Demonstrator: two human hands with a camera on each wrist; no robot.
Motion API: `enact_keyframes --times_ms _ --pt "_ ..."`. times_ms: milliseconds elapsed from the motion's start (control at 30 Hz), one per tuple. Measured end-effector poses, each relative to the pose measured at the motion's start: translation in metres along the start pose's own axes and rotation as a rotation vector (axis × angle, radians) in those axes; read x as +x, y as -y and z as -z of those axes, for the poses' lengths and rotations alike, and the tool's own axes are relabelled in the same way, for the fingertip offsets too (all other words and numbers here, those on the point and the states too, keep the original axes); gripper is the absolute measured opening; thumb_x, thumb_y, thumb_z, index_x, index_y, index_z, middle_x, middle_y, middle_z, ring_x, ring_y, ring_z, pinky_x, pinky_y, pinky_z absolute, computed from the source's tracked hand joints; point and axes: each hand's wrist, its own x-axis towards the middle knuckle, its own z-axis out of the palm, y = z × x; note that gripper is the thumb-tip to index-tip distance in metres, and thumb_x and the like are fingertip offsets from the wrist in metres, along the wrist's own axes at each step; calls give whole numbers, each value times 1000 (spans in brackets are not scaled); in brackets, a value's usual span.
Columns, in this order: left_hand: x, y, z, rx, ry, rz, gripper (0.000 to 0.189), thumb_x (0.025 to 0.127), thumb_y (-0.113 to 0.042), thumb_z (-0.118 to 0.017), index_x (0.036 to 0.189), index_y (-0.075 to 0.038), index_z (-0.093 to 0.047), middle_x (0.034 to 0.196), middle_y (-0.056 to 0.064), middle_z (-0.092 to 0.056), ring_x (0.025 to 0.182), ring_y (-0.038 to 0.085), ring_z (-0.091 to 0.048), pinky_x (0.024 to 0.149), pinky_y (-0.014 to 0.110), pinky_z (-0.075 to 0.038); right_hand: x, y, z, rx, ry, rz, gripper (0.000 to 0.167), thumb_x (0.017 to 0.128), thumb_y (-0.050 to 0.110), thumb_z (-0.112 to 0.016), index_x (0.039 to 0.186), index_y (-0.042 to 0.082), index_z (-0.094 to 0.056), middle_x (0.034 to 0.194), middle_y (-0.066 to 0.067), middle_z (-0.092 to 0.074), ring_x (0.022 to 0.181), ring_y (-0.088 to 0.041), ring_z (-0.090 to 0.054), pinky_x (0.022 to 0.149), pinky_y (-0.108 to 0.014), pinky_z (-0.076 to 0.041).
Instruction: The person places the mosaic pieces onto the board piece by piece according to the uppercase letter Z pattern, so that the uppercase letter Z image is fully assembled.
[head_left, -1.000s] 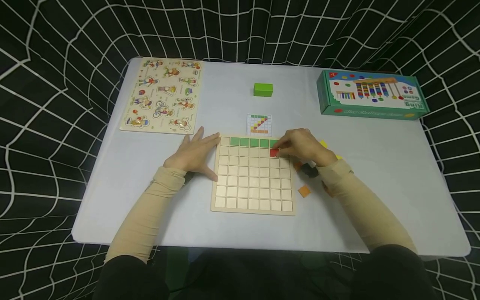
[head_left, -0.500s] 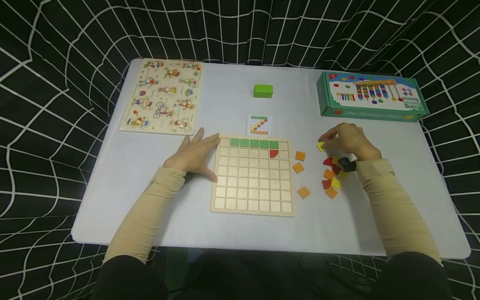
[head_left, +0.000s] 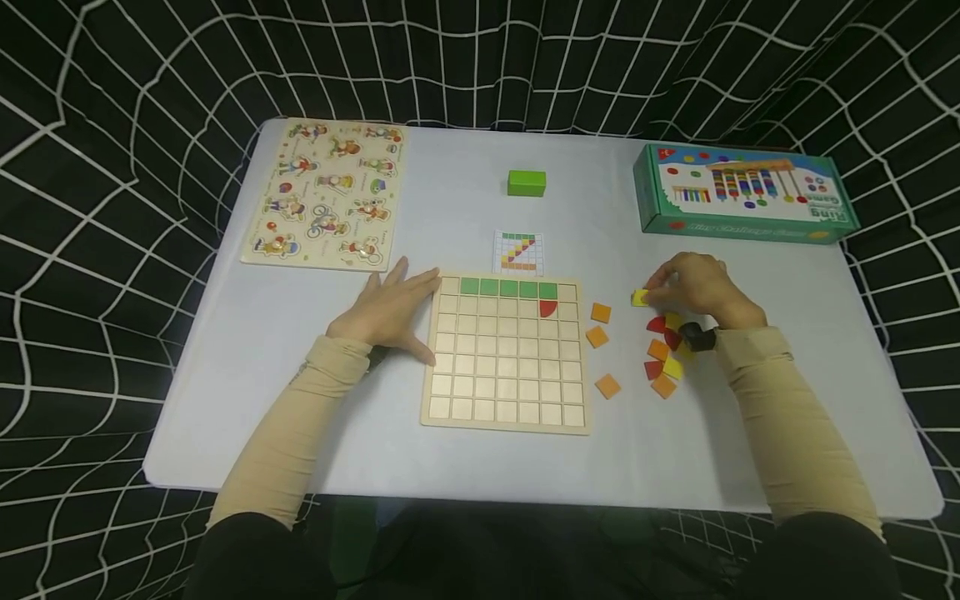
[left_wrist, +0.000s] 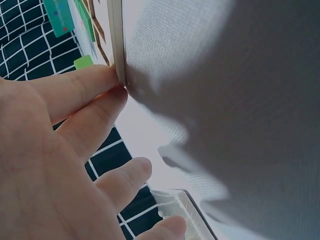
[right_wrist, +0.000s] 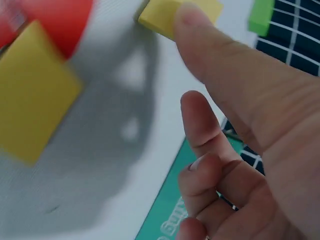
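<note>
The wooden grid board (head_left: pixel 495 367) lies mid-table with a row of green square tiles (head_left: pixel 508 288) along its top and one red quarter-circle tile (head_left: pixel 548 309) below the rightmost green one. My left hand (head_left: pixel 386 310) has its fingers spread, and fingertips and thumb touch the board's left edge; in the left wrist view fingers (left_wrist: pixel 90 120) meet the board's side (left_wrist: pixel 116 40). Right of the board my right hand (head_left: pixel 693 285) pinches a yellow square tile (head_left: pixel 640 297), low over the cloth. In the right wrist view the thumb (right_wrist: pixel 215 45) lies on that yellow tile (right_wrist: pixel 159 17).
Loose orange (head_left: pixel 663 386), red (head_left: pixel 653 369) and yellow tiles (head_left: pixel 672 367) lie near my right wrist. A printed pattern card (head_left: pixel 518 252) touches or nears the board's top edge. Further back are a green block (head_left: pixel 527 183), a peg puzzle (head_left: pixel 330 187) and a ring game box (head_left: pixel 750 192).
My right hand has let go of the red tile on the board and moved right to the yellow tile, which has turned slightly. My left hand has stayed at the board.
</note>
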Motion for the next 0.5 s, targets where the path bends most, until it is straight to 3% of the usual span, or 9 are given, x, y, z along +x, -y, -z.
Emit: enact_keyframes --times_ms 100,167,233,333,500 --pt "-1 0 0 -3 -2 -1 135 58 -57 -94 165 -13 -26 176 1 -14 163 44 3 126 76 -3 2 6 3 39 -2 39 30 93 23 -76 106 -3 -75 115 -27 -66 95 -34 -48 77 -43 -43" --pt "-1 0 0 -5 -2 1 134 58 -57 -95 165 -13 -26 176 1 -14 163 44 3 126 76 -3 4 15 4 65 -14 64 31 92 24 -78 106 -4 -75 108 -22 -65 88 -28 -44 68 -35 -38" --pt "-2 0 1 -8 0 3 134 58 -57 -95 165 -13 -26 176 1 -14 163 44 3 126 76 -3 6 29 3 90 -20 68 32 92 24 -78 106 -5 -75 111 -22 -64 89 -27 -43 68 -33 -37" --pt "-2 0 2 -15 3 6 134 59 -56 -95 165 -13 -25 176 1 -13 163 43 3 126 75 -2 8 55 -4 115 -10 44 31 92 23 -78 106 -5 -75 118 -22 -61 97 -31 -45 76 -37 -42" --pt "-1 0 1 -21 4 2 134 59 -56 -95 165 -13 -26 177 0 -13 163 43 4 126 76 -2 10 94 -19 141 58 63 30 92 24 -78 105 -3 -74 132 -24 -57 114 -36 -49 105 -53 -47"
